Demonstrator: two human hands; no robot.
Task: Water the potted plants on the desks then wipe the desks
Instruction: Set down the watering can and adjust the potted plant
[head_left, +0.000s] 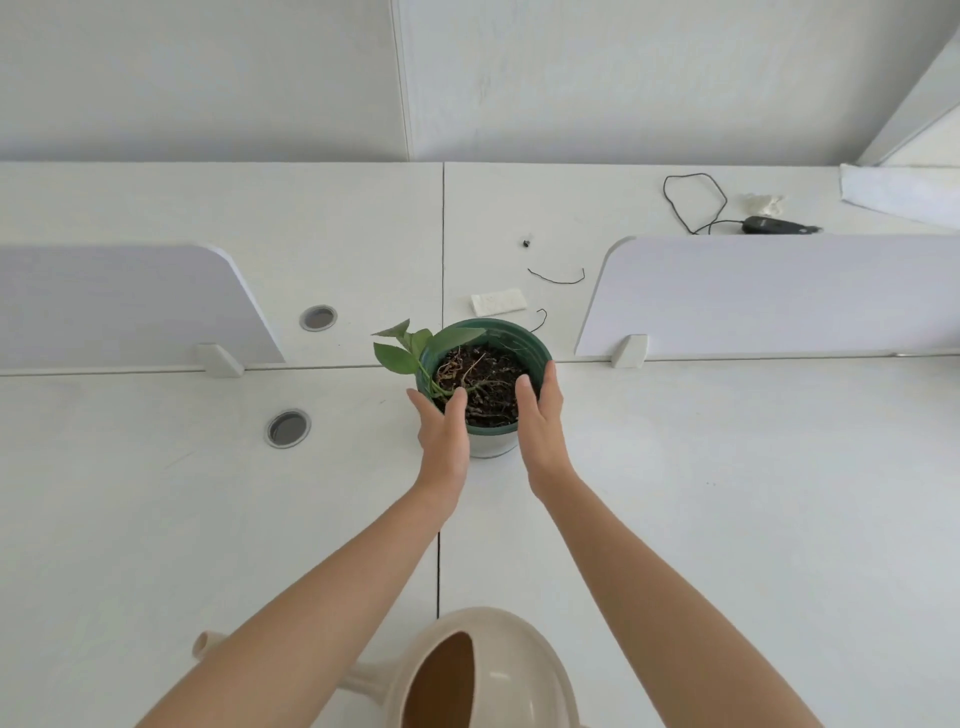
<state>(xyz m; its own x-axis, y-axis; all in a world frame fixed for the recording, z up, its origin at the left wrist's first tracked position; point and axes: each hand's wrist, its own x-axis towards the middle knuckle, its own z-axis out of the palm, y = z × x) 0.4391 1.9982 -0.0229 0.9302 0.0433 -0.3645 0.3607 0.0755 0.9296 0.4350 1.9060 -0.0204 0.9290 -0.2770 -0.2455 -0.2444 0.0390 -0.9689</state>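
Your left hand (441, 436) and right hand (543, 421) clasp the green pot (524, 340) from either side, thumbs hooked over its rim and fingers curved round its wall. The pot stands on the white desk (727, 467), and its plant (402, 353) leans out over the pot's left edge. A cream watering can (535, 665) sits nearer you than the pot. A white cloth (497, 301) lies just behind the pot.
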